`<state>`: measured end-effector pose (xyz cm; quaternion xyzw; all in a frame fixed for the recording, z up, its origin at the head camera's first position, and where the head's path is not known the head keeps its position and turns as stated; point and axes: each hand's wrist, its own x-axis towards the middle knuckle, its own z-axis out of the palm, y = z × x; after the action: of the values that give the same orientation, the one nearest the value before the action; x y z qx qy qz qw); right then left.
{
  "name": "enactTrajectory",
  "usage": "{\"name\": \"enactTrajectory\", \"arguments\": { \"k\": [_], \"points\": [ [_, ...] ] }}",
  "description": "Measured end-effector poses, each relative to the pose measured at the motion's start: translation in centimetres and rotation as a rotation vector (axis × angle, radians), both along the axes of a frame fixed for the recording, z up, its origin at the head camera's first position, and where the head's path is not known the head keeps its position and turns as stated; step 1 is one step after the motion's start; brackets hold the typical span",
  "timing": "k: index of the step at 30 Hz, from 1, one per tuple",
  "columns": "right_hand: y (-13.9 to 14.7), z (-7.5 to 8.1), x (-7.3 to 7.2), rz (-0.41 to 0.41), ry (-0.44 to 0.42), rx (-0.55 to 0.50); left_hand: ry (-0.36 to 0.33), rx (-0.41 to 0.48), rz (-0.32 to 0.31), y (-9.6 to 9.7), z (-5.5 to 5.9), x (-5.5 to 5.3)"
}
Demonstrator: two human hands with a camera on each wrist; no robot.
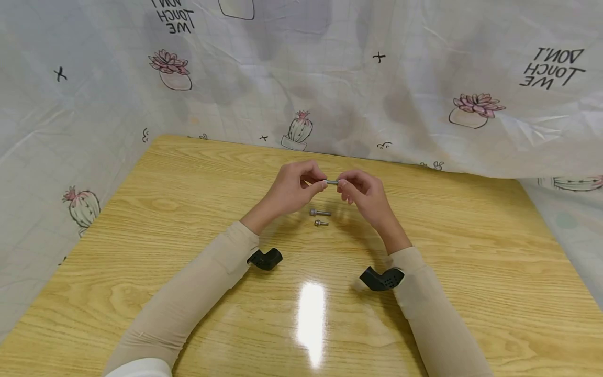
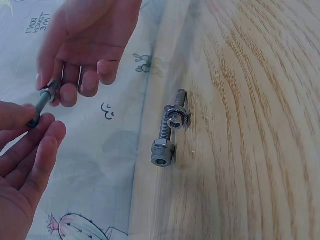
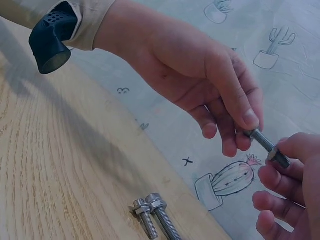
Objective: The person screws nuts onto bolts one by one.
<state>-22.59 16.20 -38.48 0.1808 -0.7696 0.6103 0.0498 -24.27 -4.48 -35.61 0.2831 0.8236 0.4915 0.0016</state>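
Note:
My left hand (image 1: 293, 189) pinches one end of a metal bolt (image 1: 332, 182) between thumb and fingers, holding it above the table. At the other end, the thumb and fingers of my right hand (image 1: 366, 195) pinch around a hex nut (image 3: 273, 154) on the thread. The bolt's threaded shank (image 3: 263, 140) shows between the two hands; the left fingertips cover its far end. Lying below on the table are a longer socket-head bolt (image 2: 162, 142) and a shorter socket-head bolt (image 2: 176, 116), side by side, each with a nut on it.
The wooden table (image 1: 188, 173) ends at the back against a white printed cloth (image 1: 348, 120), which also hangs at both sides. Black camera mounts (image 1: 266, 259) sit on both wrists over beige sleeves. Bright glare (image 1: 311, 319) lies on the near tabletop.

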Motion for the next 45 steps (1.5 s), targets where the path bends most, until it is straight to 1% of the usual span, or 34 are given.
{"name": "enactTrajectory", "arguments": {
  "k": [3, 8, 11, 16, 20, 24, 30, 36, 39, 45],
  "points": [
    [-0.23, -0.03, 0.04, 0.002, 0.008, 0.011, 0.022, 0.004, -0.02, -0.04, -0.07, -0.01],
    [-0.58, -0.07, 0.14, -0.036, -0.034, 0.068, 0.042, -0.002, -0.05, -0.08, -0.18, 0.04],
    [-0.66, -0.08, 0.21, -0.061, -0.053, 0.068, 0.04, -0.008, -0.036, -0.22, -0.28, 0.05],
    [-0.54, -0.19, 0.26, -0.034, -0.017, 0.035, 0.024, -0.016, 0.006, -0.49, -0.45, 0.04],
    [-0.4, -0.31, 0.27, -0.031, -0.006, 0.06, 0.017, -0.007, 0.019, -0.51, -0.53, 0.03],
    [-0.41, -0.48, 0.14, -0.033, 0.005, 0.062, 0.023, 0.01, 0.004, -0.45, -0.56, 0.06],
    [-0.47, -0.5, 0.09, -0.014, 0.014, 0.024, 0.043, 0.023, -0.029, -0.41, -0.44, 0.18],
    [-0.7, -0.32, 0.16, -0.036, 0.001, 0.064, 0.046, 0.014, -0.054, -0.29, -0.41, 0.15],
    [-0.68, -0.26, 0.11, -0.046, -0.012, 0.066, 0.04, 0.009, -0.044, -0.23, -0.36, 0.13],
    [-0.46, -0.24, -0.07, -0.037, -0.002, 0.016, 0.012, -0.001, -0.004, -0.23, -0.13, 0.0]
  ]
}}
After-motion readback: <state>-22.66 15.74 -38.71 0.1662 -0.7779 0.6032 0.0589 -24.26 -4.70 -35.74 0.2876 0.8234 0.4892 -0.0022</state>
